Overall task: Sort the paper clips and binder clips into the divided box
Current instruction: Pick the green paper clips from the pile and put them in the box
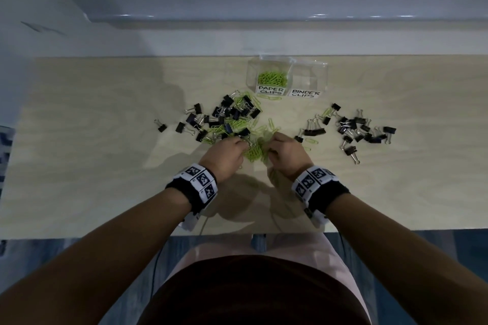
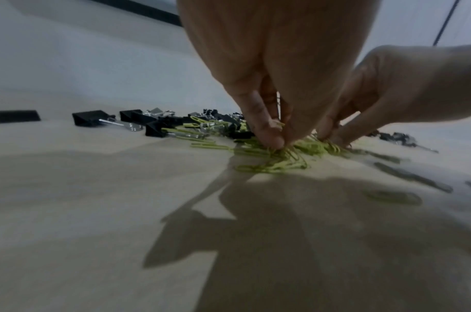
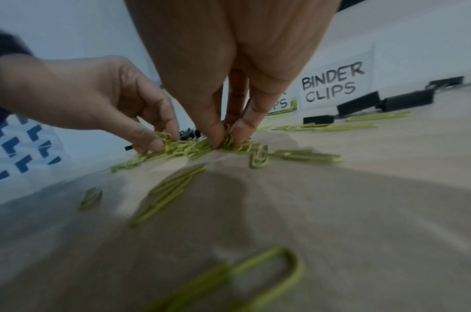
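Now both hands pinch green paper clips (image 1: pixel 254 152) heaped on the worktop (image 1: pixel 105 179): left hand (image 1: pixel 224 154), right hand (image 1: pixel 286 152). Better to gather tightly, shedding binder clips (image 1: pixel 227 119) beyond the left fingers (image 2: pixel 269 137), then lift toward the divided box (image 1: pixel 286 74) ahead.

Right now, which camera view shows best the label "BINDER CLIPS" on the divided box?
The right wrist view: the BINDER CLIPS label is large there and easy to read, just beyond the right hand. The head view shows it small but readable on the divided box, beside the PAPER CLIPS label. The left wrist view does not show it.
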Demonstrator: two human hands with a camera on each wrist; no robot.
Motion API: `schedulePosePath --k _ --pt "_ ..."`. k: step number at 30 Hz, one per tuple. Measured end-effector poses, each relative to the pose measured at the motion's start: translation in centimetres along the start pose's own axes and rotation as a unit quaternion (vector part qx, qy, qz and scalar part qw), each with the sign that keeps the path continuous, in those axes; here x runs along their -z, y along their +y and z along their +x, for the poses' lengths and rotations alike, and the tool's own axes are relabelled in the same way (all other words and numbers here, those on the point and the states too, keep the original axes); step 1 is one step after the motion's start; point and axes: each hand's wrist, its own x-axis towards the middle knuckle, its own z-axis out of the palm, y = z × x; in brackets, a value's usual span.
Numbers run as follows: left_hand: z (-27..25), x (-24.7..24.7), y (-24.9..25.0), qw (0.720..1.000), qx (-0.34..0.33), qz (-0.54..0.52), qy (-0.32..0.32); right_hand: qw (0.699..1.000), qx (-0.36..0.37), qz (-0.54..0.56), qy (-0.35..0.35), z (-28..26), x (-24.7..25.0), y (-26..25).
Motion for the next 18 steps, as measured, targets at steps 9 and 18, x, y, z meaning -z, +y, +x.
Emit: schedulePosePath --k 9,18 --pt "3.8 5.3 1.9 0.969 0.047 -0.209 0.120 0.969 -0.138 0.174 0.108 3.1 5.3 1.5" --pt "14.1 10.0 3.9 0.950 0.075 -0.193 0.234 0.967 -0.179 0.115 0.137 11.5 10.0 1.9"
